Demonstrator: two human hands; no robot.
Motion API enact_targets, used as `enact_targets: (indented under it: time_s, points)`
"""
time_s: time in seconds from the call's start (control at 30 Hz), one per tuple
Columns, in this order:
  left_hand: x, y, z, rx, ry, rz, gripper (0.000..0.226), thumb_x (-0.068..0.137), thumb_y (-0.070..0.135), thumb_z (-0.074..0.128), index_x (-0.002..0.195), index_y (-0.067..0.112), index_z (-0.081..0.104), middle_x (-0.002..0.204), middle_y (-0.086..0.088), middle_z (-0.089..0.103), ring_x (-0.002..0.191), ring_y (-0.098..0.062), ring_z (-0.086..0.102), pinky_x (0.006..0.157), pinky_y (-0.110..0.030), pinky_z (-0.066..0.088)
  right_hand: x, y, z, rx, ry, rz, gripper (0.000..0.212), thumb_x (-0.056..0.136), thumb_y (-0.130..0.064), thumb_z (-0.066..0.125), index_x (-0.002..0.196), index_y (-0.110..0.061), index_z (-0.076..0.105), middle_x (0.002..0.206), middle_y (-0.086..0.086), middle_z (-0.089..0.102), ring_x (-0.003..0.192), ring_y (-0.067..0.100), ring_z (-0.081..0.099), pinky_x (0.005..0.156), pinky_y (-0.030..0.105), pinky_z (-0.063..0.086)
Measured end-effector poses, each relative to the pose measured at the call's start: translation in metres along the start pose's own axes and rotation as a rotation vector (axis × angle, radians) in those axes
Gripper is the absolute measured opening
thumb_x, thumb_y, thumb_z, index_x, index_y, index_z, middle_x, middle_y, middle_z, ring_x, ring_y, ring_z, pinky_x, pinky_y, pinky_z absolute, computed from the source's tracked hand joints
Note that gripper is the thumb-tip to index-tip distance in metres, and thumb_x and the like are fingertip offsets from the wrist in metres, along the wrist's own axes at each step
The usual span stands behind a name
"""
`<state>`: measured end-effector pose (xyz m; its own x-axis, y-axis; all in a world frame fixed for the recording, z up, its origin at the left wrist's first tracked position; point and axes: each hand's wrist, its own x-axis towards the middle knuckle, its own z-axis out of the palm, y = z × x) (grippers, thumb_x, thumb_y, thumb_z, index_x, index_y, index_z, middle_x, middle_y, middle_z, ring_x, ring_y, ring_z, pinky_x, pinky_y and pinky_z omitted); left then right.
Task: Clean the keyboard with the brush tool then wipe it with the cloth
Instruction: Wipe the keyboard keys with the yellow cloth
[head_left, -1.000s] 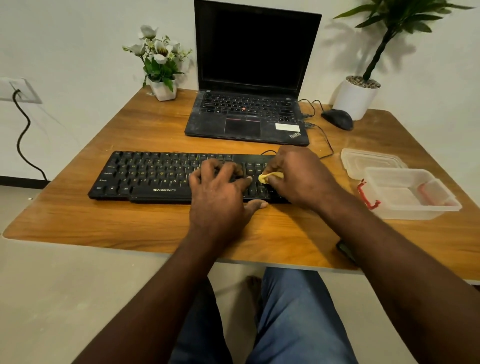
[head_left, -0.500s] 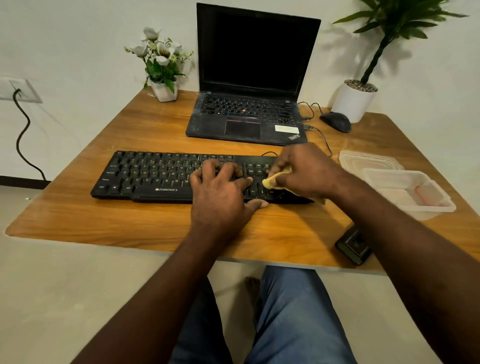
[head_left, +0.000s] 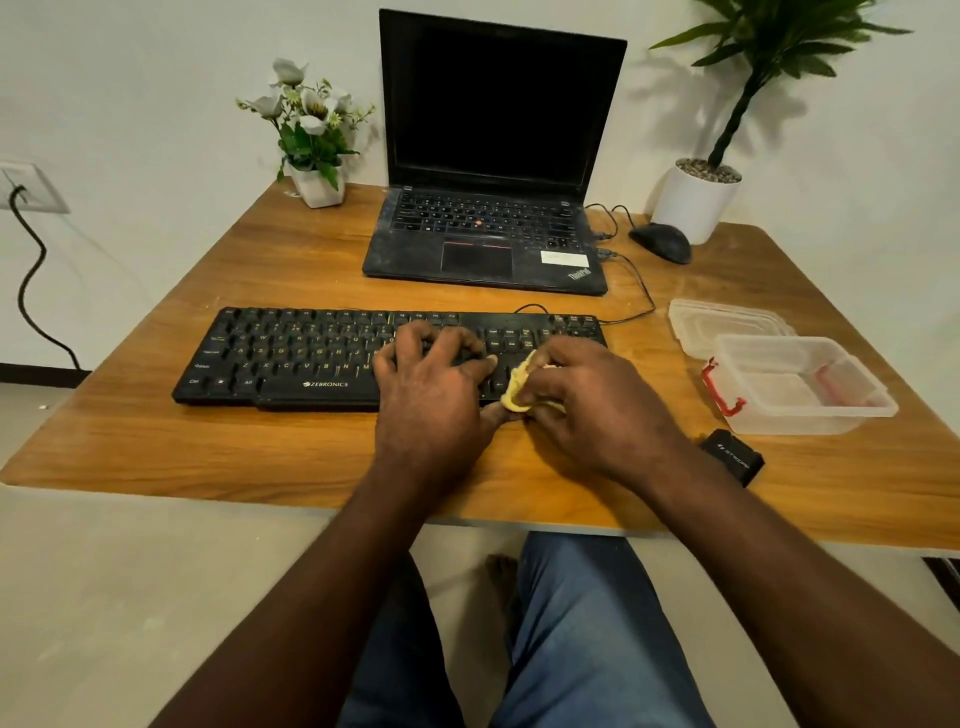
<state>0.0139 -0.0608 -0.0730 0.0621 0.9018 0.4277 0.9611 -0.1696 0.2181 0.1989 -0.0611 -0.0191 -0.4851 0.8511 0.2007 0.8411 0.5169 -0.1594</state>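
keyboard: black plastic Zebronics board, long flat slab w/ rows of small square keys. Lies across the middle of the table, just in front of the laptop.
yellow cloth: soft, crumpled into a wad, sitting on the keyboard's front right edge, mostly hidden under fingers.
right hand: fingers curled round the yellow cloth, pinning it onto the keys at the right end.
left hand: palm down, fingers spread and bent onto the mid keys, gripping nothing. Thumb tip is right up against the cloth.
table: wood-grain top, smooth, rounded corners.
laptop: black ThinkPad, lid up, screen dark, deck looks dusty, red nub in the keys.
mouse: dark, rounded, near the laptop's right side.
container: clear plastic box, rectangular, red clip on its left side, smth pinkish inside, can't tell what.
lid: clear plastic, flat on the table, touching the container's far side.
black box: small, matte, near the front edge by the right wrist.
flowers: white blooms in a small white pot, back left.
plant: round white pot w/ pebbles, twisted stem, long green leaves, back right.
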Motion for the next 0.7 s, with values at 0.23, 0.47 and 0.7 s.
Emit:
enact_targets:
  time_s: [0.23, 0.47, 0.7]
  points:
    - [0.001, 0.001, 0.000, -0.013, 0.006, -0.007, 0.069, 0.079, 0.080, 0.057, 0.127, 0.033, 0.070, 0.135, 0.012, 0.051, 0.129, -0.023, 0.026, 0.106, -0.048, 0.028, -0.017, 0.036, -0.030, -0.066, 0.045, 0.158, 0.017, 0.088, -0.022, 0.078, 0.103, -0.030, 0.080, 0.118, -0.008, 0.067, 0.107, 0.018, 0.062, 0.084, 0.033, 0.052]
    - [-0.001, 0.004, 0.000, 0.047, 0.035, 0.011, 0.077, 0.079, 0.089, 0.044, 0.123, 0.032, 0.072, 0.130, 0.010, 0.057, 0.129, -0.026, 0.033, 0.100, -0.048, 0.031, -0.004, 0.030, -0.035, 0.067, -0.046, 0.223, 0.020, 0.089, -0.021, 0.078, 0.105, -0.031, 0.079, 0.117, -0.009, 0.072, 0.101, 0.010, 0.063, 0.089, 0.031, 0.054]
    - [-0.002, 0.006, -0.001, 0.099, 0.040, 0.050, 0.075, 0.083, 0.087, 0.043, 0.121, 0.030, 0.072, 0.130, 0.012, 0.061, 0.128, -0.025, 0.034, 0.099, -0.047, 0.031, 0.054, 0.018, -0.023, 0.124, 0.208, 0.223, 0.022, 0.093, -0.024, 0.075, 0.115, -0.029, 0.078, 0.114, -0.004, 0.076, 0.101, 0.014, 0.066, 0.084, 0.029, 0.052]
